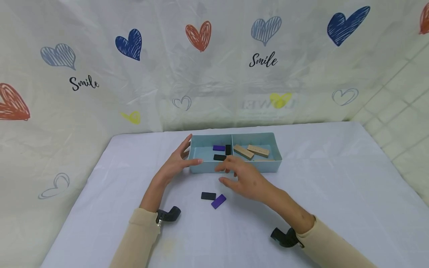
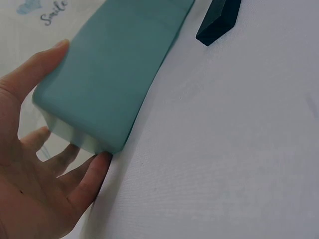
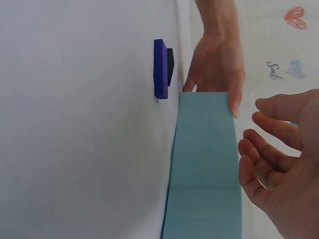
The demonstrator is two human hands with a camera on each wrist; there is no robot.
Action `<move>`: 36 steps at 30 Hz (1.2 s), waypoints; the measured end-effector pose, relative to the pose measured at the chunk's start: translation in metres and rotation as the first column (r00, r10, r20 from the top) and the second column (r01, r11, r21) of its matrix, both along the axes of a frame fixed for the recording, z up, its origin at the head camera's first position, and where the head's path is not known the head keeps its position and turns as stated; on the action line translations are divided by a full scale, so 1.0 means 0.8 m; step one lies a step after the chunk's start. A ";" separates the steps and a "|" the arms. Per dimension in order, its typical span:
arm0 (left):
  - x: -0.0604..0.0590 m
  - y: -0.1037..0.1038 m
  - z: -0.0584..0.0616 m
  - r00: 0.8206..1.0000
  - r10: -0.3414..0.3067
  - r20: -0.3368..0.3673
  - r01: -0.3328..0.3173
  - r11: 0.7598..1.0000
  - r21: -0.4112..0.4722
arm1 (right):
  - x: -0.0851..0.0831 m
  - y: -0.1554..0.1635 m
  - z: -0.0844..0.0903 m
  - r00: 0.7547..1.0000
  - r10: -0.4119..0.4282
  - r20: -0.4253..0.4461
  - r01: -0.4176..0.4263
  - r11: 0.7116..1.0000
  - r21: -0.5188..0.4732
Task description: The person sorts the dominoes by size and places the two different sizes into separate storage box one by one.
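Observation:
A light-blue two-compartment box (image 1: 234, 167) stands on the table. My left hand (image 1: 175, 162) holds its left end, thumb over the front rim and fingers round the end wall. Over the box's front side hovers my right hand (image 1: 246, 178), fingers loosely bent and nothing in them. In the left compartment lie a purple block (image 1: 219, 148) and two black blocks (image 1: 219, 157). The right one has wooden blocks (image 1: 258, 150), partly hidden by the front wall. On the cloth before the box, a black block (image 1: 208, 195) lies beside a purple block (image 1: 219, 201).
A white cloth (image 1: 335, 178) covers the table. Behind it hangs a pale curtain (image 1: 221, 74) printed with hearts and words. Each wrist bears a black camera, the left camera (image 1: 169, 214) and the right camera (image 1: 285, 237).

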State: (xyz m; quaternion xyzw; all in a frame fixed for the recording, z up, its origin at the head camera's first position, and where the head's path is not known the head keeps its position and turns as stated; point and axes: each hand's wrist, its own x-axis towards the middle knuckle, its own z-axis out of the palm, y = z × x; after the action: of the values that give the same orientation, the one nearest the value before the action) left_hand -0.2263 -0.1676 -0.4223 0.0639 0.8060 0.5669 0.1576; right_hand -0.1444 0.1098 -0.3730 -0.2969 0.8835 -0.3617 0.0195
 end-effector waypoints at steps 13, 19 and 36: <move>-0.001 0.000 -0.002 1.000 0.000 -0.005 0.000 1.000 -0.003 | 0.008 0.002 -0.010 0.997 0.039 0.064 -0.041 0.999 0.026; -0.001 0.000 -0.002 1.000 0.001 -0.005 -0.001 1.000 -0.010 | 0.010 0.001 -0.014 0.995 0.061 0.076 -0.065 0.997 0.047; -0.001 -0.001 -0.002 1.000 0.004 0.008 -0.004 1.000 -0.022 | 0.014 -0.002 -0.028 0.985 0.103 0.135 -0.120 0.985 0.122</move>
State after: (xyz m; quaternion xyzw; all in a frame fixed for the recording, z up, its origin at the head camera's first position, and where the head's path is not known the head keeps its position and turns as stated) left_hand -0.2275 -0.1688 -0.4238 0.0581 0.8117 0.5586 0.1603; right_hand -0.1336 0.1081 -0.3955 -0.3202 0.8841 -0.3202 0.1157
